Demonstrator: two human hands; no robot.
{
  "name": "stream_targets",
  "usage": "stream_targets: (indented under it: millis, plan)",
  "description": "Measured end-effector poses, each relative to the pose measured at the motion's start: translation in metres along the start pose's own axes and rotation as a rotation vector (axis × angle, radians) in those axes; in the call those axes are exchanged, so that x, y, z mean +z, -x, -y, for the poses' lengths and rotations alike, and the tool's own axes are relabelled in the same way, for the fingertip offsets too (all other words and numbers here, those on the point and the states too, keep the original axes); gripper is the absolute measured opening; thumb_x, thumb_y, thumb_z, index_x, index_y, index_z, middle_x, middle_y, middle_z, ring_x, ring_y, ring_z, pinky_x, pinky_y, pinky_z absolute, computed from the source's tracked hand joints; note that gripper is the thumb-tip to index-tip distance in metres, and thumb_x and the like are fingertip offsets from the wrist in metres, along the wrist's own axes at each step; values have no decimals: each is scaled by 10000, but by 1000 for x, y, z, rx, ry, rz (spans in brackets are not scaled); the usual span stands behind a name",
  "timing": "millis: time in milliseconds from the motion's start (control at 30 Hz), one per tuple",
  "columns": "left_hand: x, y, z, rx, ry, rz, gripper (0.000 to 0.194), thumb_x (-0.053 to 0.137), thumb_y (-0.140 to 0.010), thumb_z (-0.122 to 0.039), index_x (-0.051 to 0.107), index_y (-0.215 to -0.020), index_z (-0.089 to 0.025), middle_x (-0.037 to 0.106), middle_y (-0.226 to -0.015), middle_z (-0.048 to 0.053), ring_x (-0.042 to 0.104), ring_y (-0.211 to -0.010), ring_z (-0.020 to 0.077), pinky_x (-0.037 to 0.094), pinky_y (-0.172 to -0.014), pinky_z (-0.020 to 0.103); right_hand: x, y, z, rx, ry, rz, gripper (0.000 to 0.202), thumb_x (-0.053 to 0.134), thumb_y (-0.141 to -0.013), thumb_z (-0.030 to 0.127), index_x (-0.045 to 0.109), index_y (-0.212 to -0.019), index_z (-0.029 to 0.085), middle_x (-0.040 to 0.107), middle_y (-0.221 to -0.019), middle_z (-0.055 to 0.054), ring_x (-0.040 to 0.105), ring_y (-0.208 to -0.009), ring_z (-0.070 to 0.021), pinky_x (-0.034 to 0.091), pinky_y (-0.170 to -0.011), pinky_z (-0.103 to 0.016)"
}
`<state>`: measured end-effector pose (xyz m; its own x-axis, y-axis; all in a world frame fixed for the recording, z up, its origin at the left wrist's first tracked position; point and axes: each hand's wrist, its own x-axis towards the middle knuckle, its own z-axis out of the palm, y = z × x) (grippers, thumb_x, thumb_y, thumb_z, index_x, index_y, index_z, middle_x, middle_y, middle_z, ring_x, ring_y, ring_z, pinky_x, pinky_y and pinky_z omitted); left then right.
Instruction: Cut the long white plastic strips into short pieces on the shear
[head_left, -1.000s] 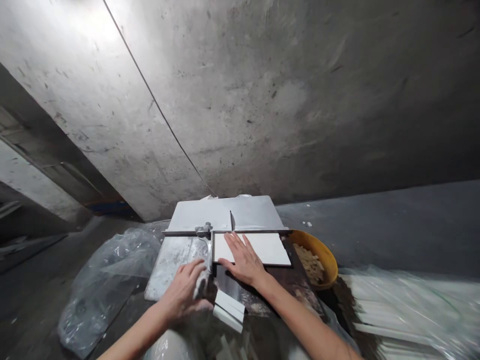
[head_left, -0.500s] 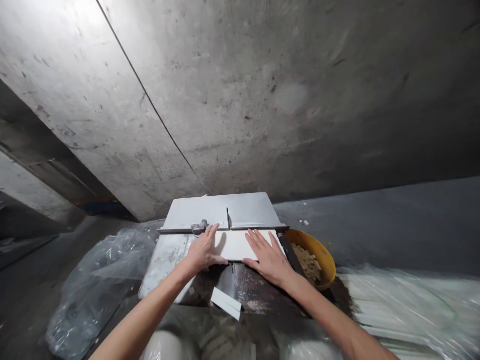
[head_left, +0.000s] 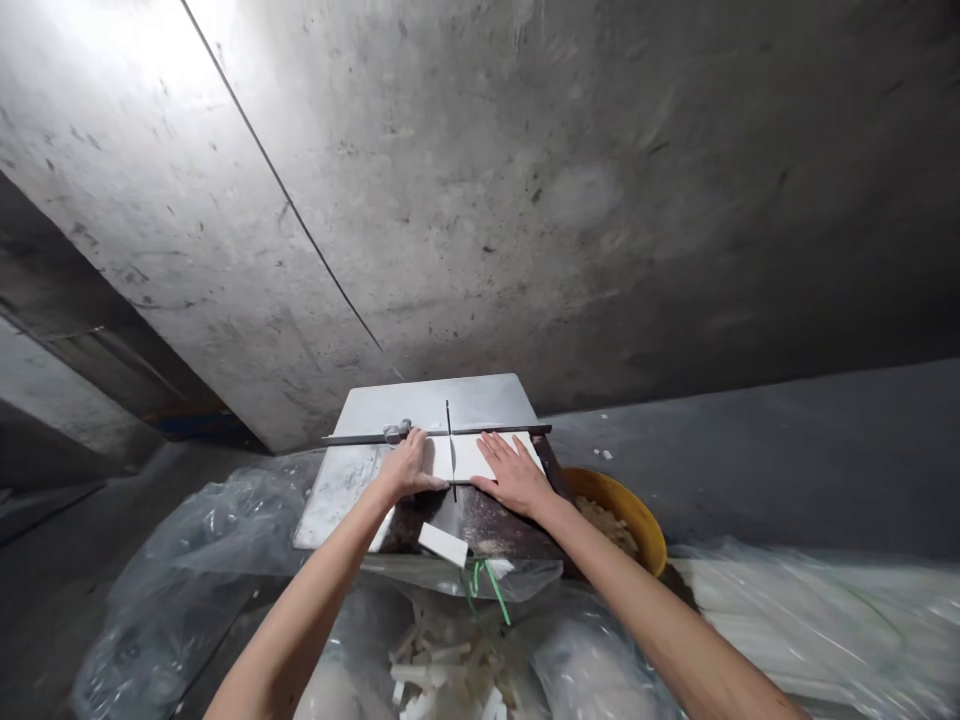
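A flat white board (head_left: 474, 457) lies across the saw table (head_left: 390, 402), against a dark crosswise bar (head_left: 517, 432). The thin upright saw blade (head_left: 449, 420) stands in the slot, and its line passes through the board between my hands. My left hand (head_left: 405, 468) grips the board's left end, thumb along the near edge and fingers on top by a grey clamp-like knob (head_left: 397, 431). On the right part, my right hand (head_left: 514, 475) holds the board down, fingers spread over it and thumb at the near edge. A small white strip (head_left: 443, 545) rests nearer me.
A yellow tub (head_left: 651, 530) of offcuts stands right of the saw. Clear plastic sheeting (head_left: 187, 560) lies at left. White offcuts (head_left: 439, 675) and plastic bags are below, with green string (head_left: 495, 590). Wrapped white stock (head_left: 780, 610) lies at right. A concrete wall (head_left: 480, 200) rises behind.
Both hands and the board have moved forward with the bar, away from me. The blade now shows through the board between my hands. The view has shifted, showing more offcuts below.
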<state>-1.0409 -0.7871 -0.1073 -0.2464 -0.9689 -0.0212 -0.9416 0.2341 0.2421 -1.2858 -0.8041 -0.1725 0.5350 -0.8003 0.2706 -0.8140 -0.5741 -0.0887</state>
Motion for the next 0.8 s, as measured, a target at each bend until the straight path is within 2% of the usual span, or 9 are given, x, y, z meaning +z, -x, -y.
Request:
stream_targets:
  millis: [167,233,300,400,500,567,633,700,800]
  plan:
    - [5,41,-17,-10,-50,50,992,789,-529,-612,355,-1311,-182,324,-1437,157,487,-1197,358,447,-966,446,1,48,23,-14,-35,-38,748,326,-931,640,362,-1452,104,307,-1517,-142,252,-1413,-280,181,-1151,-534]
    - [6,62,-24,-8,-55,85,1011,805,-504,-601,367,-1307,-170,297,-1462,169,447,-1241,371,421,-1007,455,1,69,27,-24,-51,-47,748,334,-928,644,356,-1456,114,307,-1517,-139,260,-1410,-281,195,-1141,-550]
    - [6,87,-29,-1,-78,128,1064,820,-470,-602,360,-1325,-169,256,-1499,180,336,-1327,411,323,-1081,534,0,86,28,-31,-68,-61,745,352,-924,645,353,-1458,126,315,-1514,-139,272,-1405,-284,201,-1134,-563]
    - [7,135,-38,104,-118,197,1060,819,-460,-602,373,-1332,-197,397,-1428,166,168,-1402,443,35,-1118,674,-1,95,32,-30,-93,-89,719,382,-921,632,373,-1451,146,349,-1497,-146,303,-1391,-290,189,-1134,-575]
    - [6,184,-44,275,-71,285,969,776,-553,-587,361,-1356,-237,517,-1321,137,222,-1401,399,-99,-1118,652,-2,83,52,-34,-134,-96,692,413,-924,604,396,-1440,143,372,-1480,-157,323,-1381,-297,193,-1134,-581]
    - [3,207,-44,343,2,289,956,736,-609,-628,328,-1386,-248,518,-1328,125,306,-1371,367,-81,-1144,617,-3,68,74,-48,-175,-89,687,439,-923,581,407,-1431,119,371,-1476,-172,320,-1382,-304,207,-1132,-579]
    - [1,219,-36,329,52,233,935,698,-645,-685,334,-1383,-241,512,-1335,123,375,-1329,351,14,-1164,600,-5,55,95,-56,-222,-76,683,452,-925,558,410,-1425,95,369,-1476,-182,305,-1389,-303,203,-1140,-571]
    - [0,219,-22,228,73,149,900,668,-684,-710,354,-1371,-221,479,-1366,151,410,-1302,351,176,-1150,579,-7,49,109,-56,-278,-64,691,433,-931,562,378,-1444,102,370,-1481,-169,274,-1404,-289,177,-1155,-559]
    - [1,199,-1,107,123,-16,889,625,-763,-684,280,-1421,-196,326,-1475,196,346,-1357,335,319,-1108,503,-9,47,115,-4,-374,-111,745,349,-951,589,180,-1520,139,298,-1527,-136,157,-1442,-263,136,-1170,-545]
